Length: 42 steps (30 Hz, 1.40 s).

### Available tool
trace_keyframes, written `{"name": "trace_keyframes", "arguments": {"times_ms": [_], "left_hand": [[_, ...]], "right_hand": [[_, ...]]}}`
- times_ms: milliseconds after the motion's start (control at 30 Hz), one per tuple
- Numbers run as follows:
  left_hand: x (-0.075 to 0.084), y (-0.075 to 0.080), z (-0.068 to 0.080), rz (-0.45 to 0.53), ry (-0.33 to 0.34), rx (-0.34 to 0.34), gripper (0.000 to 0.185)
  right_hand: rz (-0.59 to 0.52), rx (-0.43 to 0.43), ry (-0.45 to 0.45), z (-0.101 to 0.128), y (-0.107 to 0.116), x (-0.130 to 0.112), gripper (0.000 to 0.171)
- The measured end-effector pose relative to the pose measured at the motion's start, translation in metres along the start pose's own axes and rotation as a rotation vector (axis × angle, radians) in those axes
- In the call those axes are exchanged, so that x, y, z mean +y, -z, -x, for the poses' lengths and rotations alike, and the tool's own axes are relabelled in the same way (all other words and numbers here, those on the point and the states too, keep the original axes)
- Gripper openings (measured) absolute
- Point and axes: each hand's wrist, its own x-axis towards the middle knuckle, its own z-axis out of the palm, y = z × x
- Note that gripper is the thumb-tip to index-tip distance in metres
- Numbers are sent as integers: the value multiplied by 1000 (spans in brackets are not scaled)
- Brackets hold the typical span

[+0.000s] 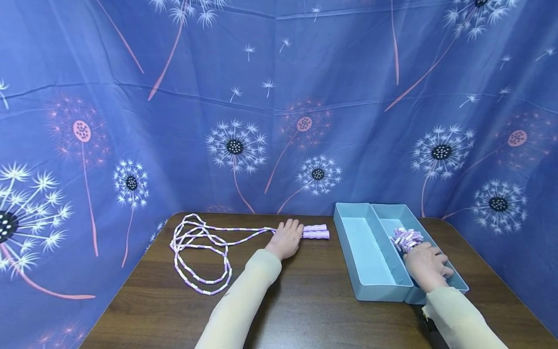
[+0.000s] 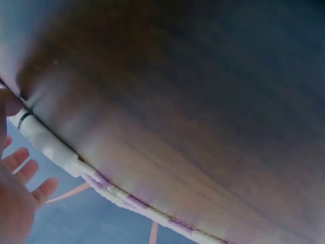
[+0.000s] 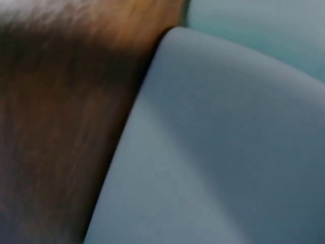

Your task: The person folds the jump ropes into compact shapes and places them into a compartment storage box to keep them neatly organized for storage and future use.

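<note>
A purple-and-white beaded jump rope (image 1: 200,252) lies in loose loops on the brown table (image 1: 314,300), with its two purple handles (image 1: 316,232) side by side near the middle. My left hand (image 1: 291,230) lies flat on the rope just left of the handles. In the left wrist view its fingers (image 2: 23,170) are straight and spread beside the beads (image 2: 122,197). My right hand (image 1: 415,249) is inside the right blue tray (image 1: 455,283), fingers curled on a bundled beaded rope (image 1: 406,238). The right wrist view shows only blurred tray wall (image 3: 228,152) and table.
A second blue tray (image 1: 344,228) stands against the first, left of it, with nothing in it. Blue dandelion-print cloth (image 1: 270,121) hangs behind and on both sides of the table. Bare wood lies between my forearms at the near edge.
</note>
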Motion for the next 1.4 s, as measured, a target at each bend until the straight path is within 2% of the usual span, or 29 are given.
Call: {"name": "trace_keyframes", "arguments": {"times_ms": [133, 333, 433, 700, 1000, 1133, 1300, 1400], "left_hand": [[1, 0, 1, 16, 22, -42, 41], [2, 0, 2, 37, 17, -54, 20], [2, 2, 2, 51, 13, -53, 17], [2, 1, 3, 37, 13, -69, 18], [6, 4, 6, -11, 15, -58, 15], [8, 6, 10, -3, 29, -80, 15], [11, 3, 15, 41, 48, -72, 18], [12, 9, 19, 64, 59, -81, 20]], "right_hand": [[33, 3, 24, -2, -1, 2, 64], [93, 23, 83, -3, -2, 1, 60], [112, 24, 99, -3, -3, 2, 59], [126, 10, 134, -4, -4, 6, 66], [105, -14, 133, -1, 2, 8, 77], [111, -29, 136, 3, 5, 8, 78], [116, -35, 164, 7, 12, 7, 83], [124, -24, 196, 11, 18, 4, 81]]}}
